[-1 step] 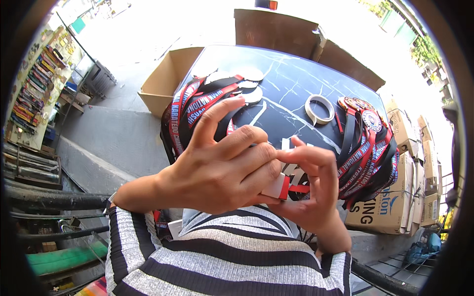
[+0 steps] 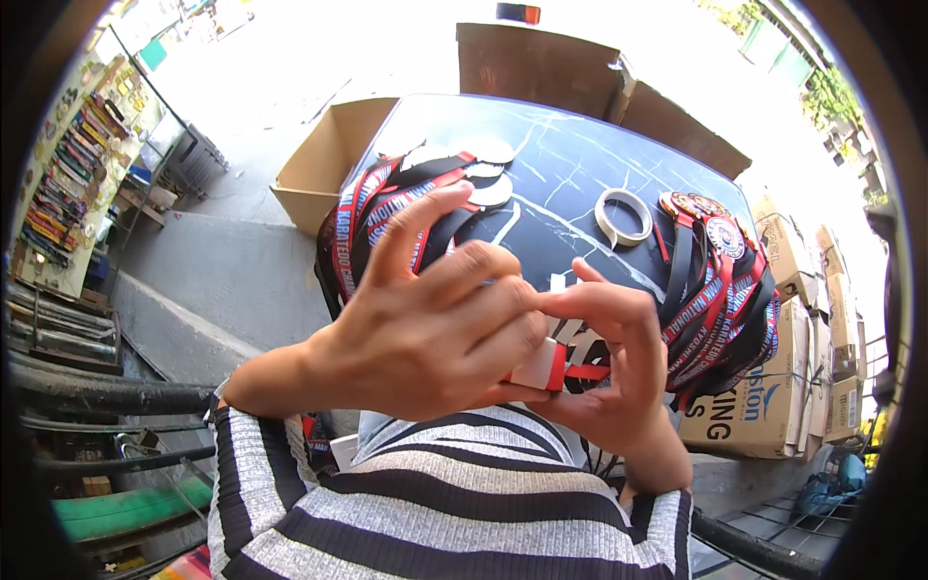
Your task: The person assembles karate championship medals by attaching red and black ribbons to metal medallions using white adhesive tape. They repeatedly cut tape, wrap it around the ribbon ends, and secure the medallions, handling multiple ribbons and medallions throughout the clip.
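Note:
My left hand (image 2: 435, 324) is in front of my chest, index finger raised and the other fingers curled over a medal ribbon (image 2: 552, 366) with a white face and red edge. From it a narrow red strip runs to my right hand (image 2: 623, 353), whose bent index finger and thumb close around that end. The fingertips of both hands meet near the middle, and much of the ribbon is hidden behind them. Beyond my left hand lie medals (image 2: 491, 189) with printed black and red ribbons (image 2: 350, 227). Another bundle of ribbons (image 2: 720, 314) with medals (image 2: 723, 237) hangs over the table's right edge.
The dark blue marble-patterned table (image 2: 570, 145) carries a roll of tape (image 2: 623, 217). Open cardboard boxes stand at its left (image 2: 329, 155) and far side (image 2: 532, 72). Packed cartons (image 2: 749, 416) are stacked at the right. Metal railings (image 2: 116, 396) and a crowded shelf (image 2: 82, 164) are to the left.

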Available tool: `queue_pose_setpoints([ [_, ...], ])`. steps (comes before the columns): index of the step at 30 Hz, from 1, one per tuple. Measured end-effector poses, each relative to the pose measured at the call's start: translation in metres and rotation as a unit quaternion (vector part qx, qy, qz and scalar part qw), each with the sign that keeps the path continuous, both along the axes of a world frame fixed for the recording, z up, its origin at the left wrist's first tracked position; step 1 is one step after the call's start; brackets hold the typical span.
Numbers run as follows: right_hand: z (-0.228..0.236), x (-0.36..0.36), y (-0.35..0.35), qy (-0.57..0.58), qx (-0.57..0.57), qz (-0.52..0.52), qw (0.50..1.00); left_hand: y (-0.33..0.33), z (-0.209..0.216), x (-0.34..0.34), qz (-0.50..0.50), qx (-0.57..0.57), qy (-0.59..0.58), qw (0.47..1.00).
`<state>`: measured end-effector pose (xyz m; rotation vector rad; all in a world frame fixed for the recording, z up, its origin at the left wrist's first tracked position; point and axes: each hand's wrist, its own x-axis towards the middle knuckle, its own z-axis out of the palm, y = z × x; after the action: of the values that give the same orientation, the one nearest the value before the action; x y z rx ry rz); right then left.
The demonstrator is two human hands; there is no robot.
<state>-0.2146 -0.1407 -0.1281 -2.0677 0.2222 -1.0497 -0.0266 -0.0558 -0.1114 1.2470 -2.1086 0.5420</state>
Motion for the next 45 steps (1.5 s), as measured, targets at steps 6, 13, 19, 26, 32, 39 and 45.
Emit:
queue_pose_setpoints([
  [6,0.049,0.015,-0.024,0.029,-0.189,0.053,0.980,-0.006,0.038,0.031,-0.014,-0.039,-0.018,0.999],
  [13,0.092,0.056,-0.043,-0.035,-0.132,0.113,0.984,-0.034,-0.047,0.052,-0.193,0.202,0.518,0.808],
  [19,0.133,0.083,-0.047,-0.161,-0.067,0.165,0.971,-0.018,-0.133,0.041,-0.271,0.299,0.470,0.785],
  [26,0.168,0.107,-0.066,-0.172,-0.029,0.142,0.974,-0.012,-0.148,0.040,-0.169,0.261,0.525,0.793],
  [32,0.181,0.102,-0.082,-0.171,-0.018,0.127,0.977,-0.010,-0.119,0.033,-0.206,0.288,0.544,0.761],
  [39,0.195,0.070,-0.112,-0.162,-0.014,0.075,0.984,-0.019,-0.094,-0.001,-0.286,0.354,0.532,0.714],
  [45,0.199,0.004,-0.151,-0.126,-0.019,-0.026,0.992,-0.022,-0.082,-0.011,-0.310,0.399,0.580,0.639],
])
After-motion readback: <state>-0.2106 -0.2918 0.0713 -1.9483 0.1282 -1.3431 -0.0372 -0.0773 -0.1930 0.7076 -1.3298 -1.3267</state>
